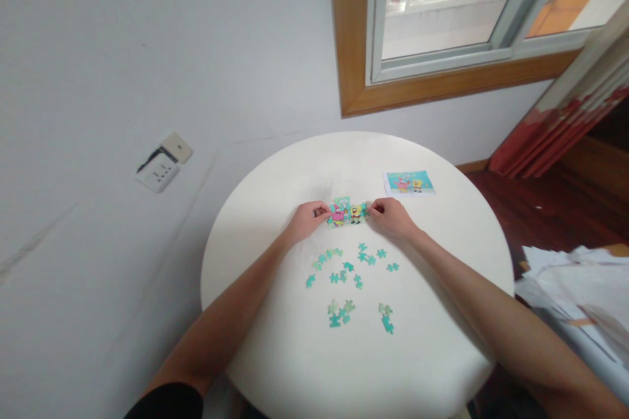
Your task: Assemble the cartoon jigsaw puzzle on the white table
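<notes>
A partly joined jigsaw puzzle [346, 213] with a pink and a yellow cartoon figure lies on the white round table [275, 177]. My left hand [310, 218] pinches its left edge between thumb and fingers. At the right edge, my right hand [392, 215] has its fingertips closed on the puzzle's end; whether a separate piece is between them is hidden. Loose teal and green puzzle pieces [343, 277] are scattered nearer to me, below the joined part. One cluster of pieces [340, 313] sits closer to the front, with a few more pieces [386, 319] to its right.
A printed picture card [409, 182] of the same cartoon scene rests at the table's back right. Behind the table are a wall with a socket [158, 171] and a wood-framed window [354, 95]. Papers [580, 288] are piled on the right, below a red and white curtain [555, 124].
</notes>
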A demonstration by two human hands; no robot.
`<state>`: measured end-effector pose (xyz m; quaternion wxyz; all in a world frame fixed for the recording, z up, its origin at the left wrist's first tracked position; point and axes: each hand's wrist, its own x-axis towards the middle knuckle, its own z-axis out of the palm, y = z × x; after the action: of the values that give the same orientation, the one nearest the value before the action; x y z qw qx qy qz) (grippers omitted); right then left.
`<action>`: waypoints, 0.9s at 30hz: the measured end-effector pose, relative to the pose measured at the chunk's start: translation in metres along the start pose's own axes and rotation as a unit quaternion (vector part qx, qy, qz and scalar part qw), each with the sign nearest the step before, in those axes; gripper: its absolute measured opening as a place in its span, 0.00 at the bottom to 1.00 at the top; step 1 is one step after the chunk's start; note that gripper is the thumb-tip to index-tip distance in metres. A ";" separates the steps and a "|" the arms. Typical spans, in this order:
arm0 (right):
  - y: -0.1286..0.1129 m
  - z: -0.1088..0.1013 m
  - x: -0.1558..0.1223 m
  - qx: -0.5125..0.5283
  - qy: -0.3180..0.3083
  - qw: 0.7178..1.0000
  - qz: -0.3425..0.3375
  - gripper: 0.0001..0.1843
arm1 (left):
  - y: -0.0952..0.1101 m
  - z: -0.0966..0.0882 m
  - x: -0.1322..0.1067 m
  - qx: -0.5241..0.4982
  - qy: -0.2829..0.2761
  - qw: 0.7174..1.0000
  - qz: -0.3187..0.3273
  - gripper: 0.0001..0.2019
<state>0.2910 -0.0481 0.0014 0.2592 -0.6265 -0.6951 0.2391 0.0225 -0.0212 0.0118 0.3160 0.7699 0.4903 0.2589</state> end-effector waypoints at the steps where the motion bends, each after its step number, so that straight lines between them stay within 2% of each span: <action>1: 0.000 0.000 0.000 -0.001 0.000 1.000 0.001 0.13 | -0.002 0.001 0.000 0.004 0.005 1.000 0.006 0.10; 5: 0.000 0.000 0.000 -0.002 -0.001 1.000 0.004 0.13 | -0.007 0.004 0.001 0.024 0.044 0.998 0.046 0.08; 7: -0.001 -0.001 0.000 -0.005 0.000 1.000 0.005 0.13 | -0.008 0.002 0.002 0.028 0.062 0.997 0.046 0.07; 14: -0.001 -0.002 -0.001 0.001 0.002 1.000 0.001 0.12 | -0.005 -0.002 -0.002 0.032 0.062 0.997 0.044 0.07; 19: 0.001 0.000 0.001 0.019 0.007 1.000 -0.006 0.13 | -0.004 0.001 -0.002 0.013 0.071 0.997 0.012 0.10; 27: 0.016 0.000 0.009 0.086 0.092 0.992 -0.003 0.16 | -0.009 0.005 -0.001 -0.011 0.077 0.997 -0.008 0.14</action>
<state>0.3021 -0.0375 -0.0091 0.3756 -0.6193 -0.6468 0.2389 0.0208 -0.0201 0.0016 0.2882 0.7404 0.5159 0.3203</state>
